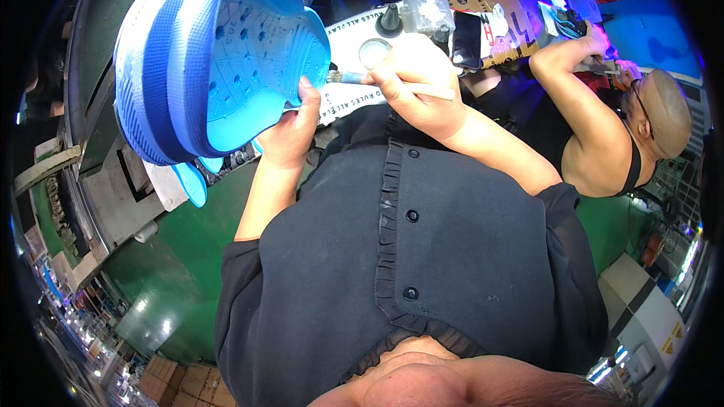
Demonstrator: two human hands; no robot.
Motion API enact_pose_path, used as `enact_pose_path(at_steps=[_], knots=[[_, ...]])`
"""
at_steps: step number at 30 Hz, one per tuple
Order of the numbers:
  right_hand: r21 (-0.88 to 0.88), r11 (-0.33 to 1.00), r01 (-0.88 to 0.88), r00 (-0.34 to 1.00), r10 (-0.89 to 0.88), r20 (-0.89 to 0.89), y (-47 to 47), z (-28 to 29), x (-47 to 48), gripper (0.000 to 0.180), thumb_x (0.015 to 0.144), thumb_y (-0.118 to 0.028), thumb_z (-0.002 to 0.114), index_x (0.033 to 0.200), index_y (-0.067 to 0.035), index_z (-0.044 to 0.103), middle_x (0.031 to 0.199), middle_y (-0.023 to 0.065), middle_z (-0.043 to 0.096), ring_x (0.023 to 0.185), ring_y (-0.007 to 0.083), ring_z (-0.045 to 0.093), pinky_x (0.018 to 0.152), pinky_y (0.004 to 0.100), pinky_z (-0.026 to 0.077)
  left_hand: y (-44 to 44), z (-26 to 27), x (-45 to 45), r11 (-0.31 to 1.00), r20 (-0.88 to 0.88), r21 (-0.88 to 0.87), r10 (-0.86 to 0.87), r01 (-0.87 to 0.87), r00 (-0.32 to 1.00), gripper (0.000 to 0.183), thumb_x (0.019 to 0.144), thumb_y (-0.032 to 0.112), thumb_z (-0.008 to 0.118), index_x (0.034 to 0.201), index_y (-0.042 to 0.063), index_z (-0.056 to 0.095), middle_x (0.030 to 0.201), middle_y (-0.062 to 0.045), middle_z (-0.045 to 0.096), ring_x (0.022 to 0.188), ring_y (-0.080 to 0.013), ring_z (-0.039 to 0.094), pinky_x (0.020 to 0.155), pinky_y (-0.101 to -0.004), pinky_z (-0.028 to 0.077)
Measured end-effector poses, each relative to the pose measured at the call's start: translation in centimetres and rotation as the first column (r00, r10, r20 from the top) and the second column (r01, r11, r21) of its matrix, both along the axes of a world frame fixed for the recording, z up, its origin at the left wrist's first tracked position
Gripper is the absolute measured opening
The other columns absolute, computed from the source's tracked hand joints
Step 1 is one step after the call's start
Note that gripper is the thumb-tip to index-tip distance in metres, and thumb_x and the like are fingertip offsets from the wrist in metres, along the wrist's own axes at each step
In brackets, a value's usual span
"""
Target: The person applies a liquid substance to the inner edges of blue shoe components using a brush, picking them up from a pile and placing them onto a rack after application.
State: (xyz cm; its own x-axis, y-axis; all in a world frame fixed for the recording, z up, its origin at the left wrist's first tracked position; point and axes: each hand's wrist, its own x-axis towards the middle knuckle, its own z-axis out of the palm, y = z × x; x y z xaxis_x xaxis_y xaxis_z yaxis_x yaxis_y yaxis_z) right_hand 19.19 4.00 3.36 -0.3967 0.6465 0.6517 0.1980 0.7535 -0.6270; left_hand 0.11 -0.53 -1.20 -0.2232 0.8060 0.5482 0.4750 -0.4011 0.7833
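Note:
My left hand [291, 133] grips the edge of a blue foam shoe sole [260, 62], thumb on its near rim. Its hollow inner face, dotted with holes, is turned toward the right. Between the fingers of my right hand [421, 82] is a flat brush [348, 77] with a pale handle. The bristles point left at the sole's rim; whether they touch it I cannot tell. Just beyond my right hand, a small round container [375, 52] stands on the white printed sheet [353, 39], partly hidden by the fingers.
A dark cone [389, 22], a clear plastic box [424, 11] and a phone [466, 39] are behind my right hand. At right, a co-worker [599, 141] handles something blue and dark. Blue pieces [191, 183] hang below the sole, near a machine frame [99, 130].

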Motion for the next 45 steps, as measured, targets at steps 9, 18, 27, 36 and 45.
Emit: enact_pose_path(at_steps=[9,18,27,36,45], knots=[[0.1,0.99,0.099,0.99,-0.108,0.092,-0.1,-0.5,1.7,0.005,0.073,-0.005,0.059,0.068,-0.003,0.06,0.061,0.0061,0.056,0.057,0.0202,0.054,0.055,0.0304,0.042,0.5,0.3,0.2,0.999,0.087,-0.033,0.021,-0.018,0.996,0.031,0.071,0.003,0.063,0.099,-0.003,0.053,0.093,-0.011,0.057,0.084,-0.0196,0.056,0.077,-0.0311,0.044],[-0.452,0.814,0.365,0.881,-0.46,-0.116,-1.7,-3.2,9.2,0.017,0.082,-0.007,0.051,0.067,0.001,0.058,0.063,0.0083,0.055,0.059,0.0173,0.056,0.055,0.0267,0.043,2.9,8.8,0.6,0.756,0.641,-0.392,-0.185,0.525,0.745,0.06,0.072,0.009,0.063,0.121,-0.001,0.03,0.09,-0.015,0.055,0.051,-0.0126,0.056,0.037,-0.0214,0.045],[-0.636,0.701,0.323,0.773,-0.583,-0.25,-3.9,-3.3,13.8,0.027,0.088,-0.017,0.049,0.072,0.002,0.06,0.065,0.0048,0.059,0.055,0.009,0.052,0.054,0.0209,0.043,22.6,12.2,13.5,0.255,0.775,-0.134,-0.575,0.958,0.261,0.03,0.077,0.014,0.06,0.1,0.001,0.046,0.078,-0.005,0.056,0.056,-0.0064,0.055,0.043,-0.0168,0.047],[-0.665,0.669,0.331,0.76,-0.607,-0.232,-3.9,-4.8,15.1,0.027,0.087,-0.019,0.05,0.072,0.002,0.06,0.066,0.0055,0.06,0.054,0.0083,0.051,0.053,0.0202,0.042,19.1,9.8,14.0,0.399,0.88,-0.121,-0.381,0.909,0.284,0.051,0.078,0.02,0.061,0.121,0.003,0.04,0.099,-0.017,0.057,0.091,-0.0248,0.058,0.078,-0.0276,0.049],[-0.741,0.646,0.18,0.802,-0.533,-0.27,-1.9,-4.7,12.1,0.029,0.087,-0.02,0.05,0.071,0.002,0.061,0.066,0.0054,0.059,0.057,0.0091,0.052,0.055,0.0207,0.042,-1.3,-13.2,-10.6,0.774,-0.59,-0.403,0.188,-0.489,0.785,0.039,0.069,0.02,0.067,0.098,-0.003,0.055,0.101,-0.023,0.055,0.093,-0.0343,0.053,0.083,-0.037,0.041]])
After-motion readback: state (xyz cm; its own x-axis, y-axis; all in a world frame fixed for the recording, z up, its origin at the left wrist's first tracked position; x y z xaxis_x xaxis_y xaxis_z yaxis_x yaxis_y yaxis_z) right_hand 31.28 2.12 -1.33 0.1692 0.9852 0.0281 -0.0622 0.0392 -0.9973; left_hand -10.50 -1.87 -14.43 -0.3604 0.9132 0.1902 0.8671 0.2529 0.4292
